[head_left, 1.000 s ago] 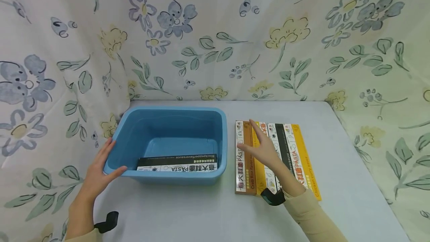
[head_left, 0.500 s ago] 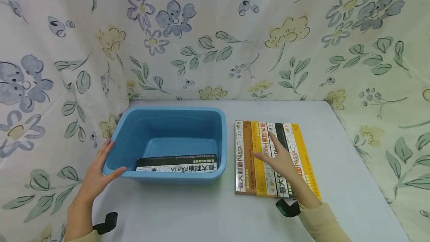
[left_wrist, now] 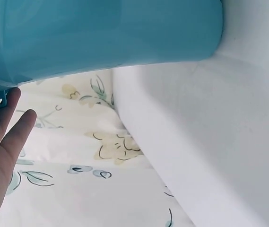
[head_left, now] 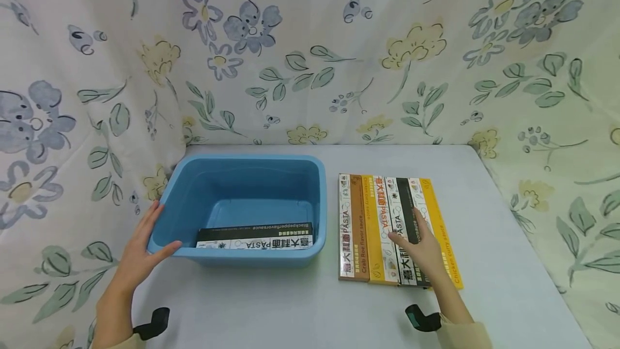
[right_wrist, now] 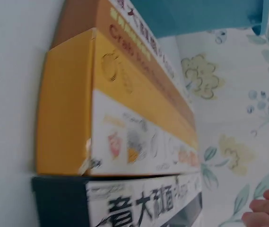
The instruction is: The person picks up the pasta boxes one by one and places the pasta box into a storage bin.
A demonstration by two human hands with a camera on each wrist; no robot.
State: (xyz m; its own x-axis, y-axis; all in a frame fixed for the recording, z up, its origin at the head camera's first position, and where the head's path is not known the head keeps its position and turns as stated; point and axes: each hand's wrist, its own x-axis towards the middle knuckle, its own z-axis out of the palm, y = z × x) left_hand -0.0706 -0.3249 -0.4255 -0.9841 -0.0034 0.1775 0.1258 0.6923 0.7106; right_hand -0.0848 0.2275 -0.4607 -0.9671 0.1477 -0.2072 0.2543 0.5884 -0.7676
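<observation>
A blue plastic tub (head_left: 252, 159) stands on the left half of the table. Inside, against its front wall, lies a black-and-white black pepper pasta box (head_left: 256, 236). My left hand (head_left: 135, 257) rests at the tub's front left corner, fingers along the outer rim, thumb near the front edge. My right hand (head_left: 427, 249), thumb and fingers spread and holding nothing, is over the black pepper pasta box (head_left: 403, 193) and the right-hand yellow chicken curry pasta box (head_left: 439, 217). Left of these, a second yellow box (head_left: 375, 220) and a brown crab roe pasta box (head_left: 359, 230) lie side by side.
The table (head_left: 504, 263) is covered in white, with its right edge beyond the row of boxes. A floral curtain (head_left: 315, 42) hangs behind and at both sides, near the tub's left wall.
My right hand has moved right and towards me, from above the brown and yellow boxes to the right end of the row. The left hand and tub have stayed in place.
</observation>
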